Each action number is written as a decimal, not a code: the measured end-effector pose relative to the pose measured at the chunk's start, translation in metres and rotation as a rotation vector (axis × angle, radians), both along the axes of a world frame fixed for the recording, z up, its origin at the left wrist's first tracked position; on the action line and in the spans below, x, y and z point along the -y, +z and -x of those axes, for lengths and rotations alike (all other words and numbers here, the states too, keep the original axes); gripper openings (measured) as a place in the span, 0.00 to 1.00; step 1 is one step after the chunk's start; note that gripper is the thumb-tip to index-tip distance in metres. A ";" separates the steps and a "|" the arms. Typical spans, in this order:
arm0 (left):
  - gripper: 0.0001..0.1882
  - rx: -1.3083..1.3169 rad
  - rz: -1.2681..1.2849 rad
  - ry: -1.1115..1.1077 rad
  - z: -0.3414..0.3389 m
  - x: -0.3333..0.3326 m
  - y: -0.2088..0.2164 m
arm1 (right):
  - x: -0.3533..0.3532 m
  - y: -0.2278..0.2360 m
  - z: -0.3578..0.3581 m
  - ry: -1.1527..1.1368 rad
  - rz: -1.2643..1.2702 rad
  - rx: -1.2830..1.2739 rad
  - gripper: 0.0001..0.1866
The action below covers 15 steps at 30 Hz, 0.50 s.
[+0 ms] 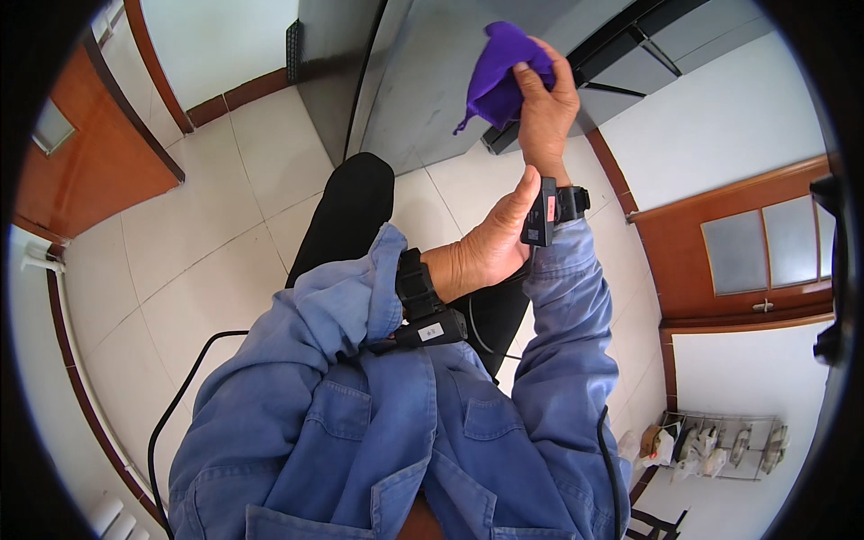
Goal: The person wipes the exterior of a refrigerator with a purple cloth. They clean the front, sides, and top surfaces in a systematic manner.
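Right hand (546, 110) pinches purple cloth (502, 76) before a grey cabinet (409, 103); black wrist device (539, 213) obscures left hand (498, 238), fingers' spread and hold unclear.

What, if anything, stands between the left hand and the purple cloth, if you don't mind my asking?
Nothing visible blocks the gap between the left hand and the purple cloth, which the right hand pinches. The black box at the right wrist sits just to the side, hiding the left hand's fingers.
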<state>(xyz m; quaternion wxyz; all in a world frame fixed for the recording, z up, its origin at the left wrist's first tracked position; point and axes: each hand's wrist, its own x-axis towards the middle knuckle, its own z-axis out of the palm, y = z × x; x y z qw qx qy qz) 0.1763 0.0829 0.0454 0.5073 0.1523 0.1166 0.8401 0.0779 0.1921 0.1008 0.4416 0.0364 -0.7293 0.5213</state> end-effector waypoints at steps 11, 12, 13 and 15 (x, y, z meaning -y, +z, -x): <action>0.43 -0.071 -0.061 -0.005 0.012 -0.006 -0.021 | -0.009 0.001 0.006 0.061 0.212 0.006 0.14; 0.42 -0.090 -0.071 0.003 0.014 -0.007 -0.021 | -0.012 0.003 0.010 0.119 0.428 -0.042 0.15; 0.42 -0.115 -0.081 0.008 0.019 -0.007 -0.022 | -0.015 0.004 0.012 0.131 0.537 -0.045 0.16; 0.42 -0.155 -0.105 0.018 0.026 -0.004 -0.021 | -0.023 0.005 0.019 0.183 0.665 -0.045 0.16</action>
